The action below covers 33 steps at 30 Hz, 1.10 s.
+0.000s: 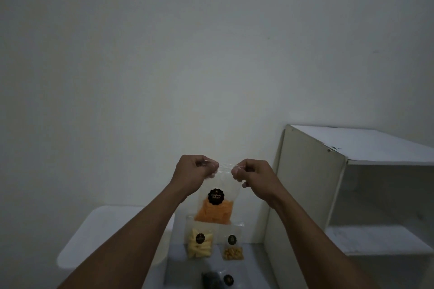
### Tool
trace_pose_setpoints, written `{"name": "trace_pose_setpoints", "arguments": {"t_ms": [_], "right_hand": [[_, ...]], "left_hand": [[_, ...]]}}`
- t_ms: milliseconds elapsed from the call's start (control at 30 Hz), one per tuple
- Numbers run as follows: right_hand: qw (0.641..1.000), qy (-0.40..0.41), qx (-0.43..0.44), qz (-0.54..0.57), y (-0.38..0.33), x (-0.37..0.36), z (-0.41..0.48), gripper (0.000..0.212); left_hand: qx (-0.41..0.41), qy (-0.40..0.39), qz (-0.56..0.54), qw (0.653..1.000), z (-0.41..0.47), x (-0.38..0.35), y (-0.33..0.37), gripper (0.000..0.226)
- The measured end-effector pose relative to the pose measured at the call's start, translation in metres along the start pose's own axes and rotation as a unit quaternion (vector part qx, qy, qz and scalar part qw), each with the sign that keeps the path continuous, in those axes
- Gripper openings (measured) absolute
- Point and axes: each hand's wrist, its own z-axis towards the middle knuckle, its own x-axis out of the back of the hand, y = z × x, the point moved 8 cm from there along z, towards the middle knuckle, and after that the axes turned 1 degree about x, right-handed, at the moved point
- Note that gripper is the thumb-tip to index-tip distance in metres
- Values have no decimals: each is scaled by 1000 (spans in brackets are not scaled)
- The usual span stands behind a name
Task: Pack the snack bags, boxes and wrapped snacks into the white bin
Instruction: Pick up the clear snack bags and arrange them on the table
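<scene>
Orange chip bag (pixel 213 206) is up in the air, hanging straight down between both grips. Left grip (pixel 195 171) pinches the top left corner of the clear film and right grip (pixel 251 175) pinches the top right corner. Fingers are curled on both, and the top edge is pulled tight between them. Chips sit in the bottom of the bag with a black round label above them, all below grip level.

On the grey counter (pixel 178 272) under the hanging bag:
- yellow stick bag (pixel 199 241), below the left grip
- nut bag (pixel 232 247), just beside it, below the right grip
- dark bag (pixel 215 280), nearer, cut by the frame edge

White bin (pixel 94 237) sits down-left of the left grip, partly behind the left forearm. Too dim to tell if it's lidded. White shelf unit (pixel 312 183) stands right of the right grip, open shelves showing. Plain pale wall (pixel 211 54) behind. Low light.
</scene>
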Motion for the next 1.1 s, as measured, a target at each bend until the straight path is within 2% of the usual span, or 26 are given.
{"name": "trace_pose_setpoints", "arguments": {"t_ms": [167, 333, 400, 533, 733, 833, 933, 1000, 1100], "right_hand": [[999, 24, 3, 36, -3, 11, -2, 6], [999, -9, 3, 31, -4, 1, -3, 10], [1000, -12, 11, 13, -5, -3, -2, 11], [999, 42, 32, -4, -10, 4, -1, 12], [999, -12, 18, 37, -5, -12, 2, 8], [999, 31, 18, -4, -4, -8, 3, 8], [994, 96, 27, -53, -5, -9, 1, 11], [988, 114, 44, -92, -5, -12, 0, 11], [985, 111, 62, -120, -5, -15, -3, 12]], "left_hand": [[34, -47, -52, 997, -5, -2, 0, 15], [-5, 12, 4, 1000, -2, 12, -1, 21], [-5, -9, -11, 1000, -2, 7, 2, 19], [28, -74, -39, 996, -3, -5, 3, 21], [-14, 33, 46, 998, 9, 16, -4, 18], [-18, 79, 124, 989, 9, 12, 3, 18], [52, 158, 157, 974, 4, 13, 4, 35], [113, 117, 97, 982, 6, 2, -7, 39], [169, 32, -52, 984, 4, -18, -16, 29]]}}
